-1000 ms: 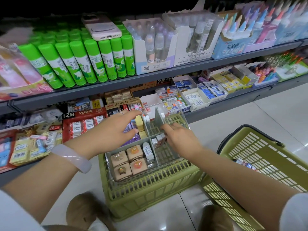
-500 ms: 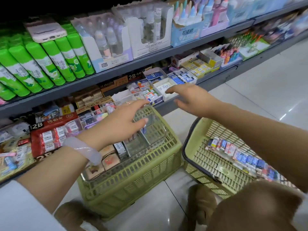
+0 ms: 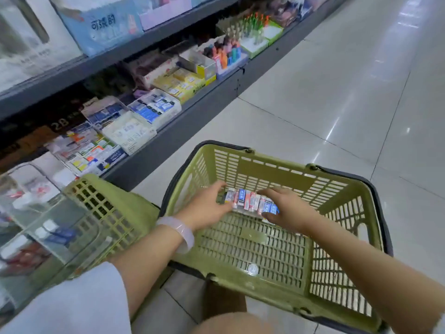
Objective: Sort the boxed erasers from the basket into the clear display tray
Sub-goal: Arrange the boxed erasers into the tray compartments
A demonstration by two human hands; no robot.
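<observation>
Half a second ago the left hand (image 3: 207, 208) hovered over the clear tray (image 3: 48, 227) and the right hand (image 3: 286, 208) was stretched out towards the shelf (image 3: 168, 138); now both have come down into the green basket (image 3: 265, 239) on the floor and closed in on the row of boxed erasers (image 3: 251, 203) from either end. The view has swung right with them, so the tray, sitting on a second upturned green basket (image 3: 108, 208), has slid off to the left and blurred.

That reads as a fresh pick starting: the tray work has been left for the moment and the next batch is about to be gathered.

The erasers lie on the basket's slatted bottom, close to its far wall and roughly midway between its left and right walls. They are small boxes in red, white and blue packed side by side. The long axis of the row runs from the far left down towards the near right, and each box seems to lie crosswise to that line, though the blur makes this hard to be sure of.

The left fingers (image 3: 222, 189) curl over the row's left end and the right fingers (image 3: 267, 192) bend down over its right end. Both hands touch the boxes and look to be squeezing the row between them, but no lift has begun
</observation>
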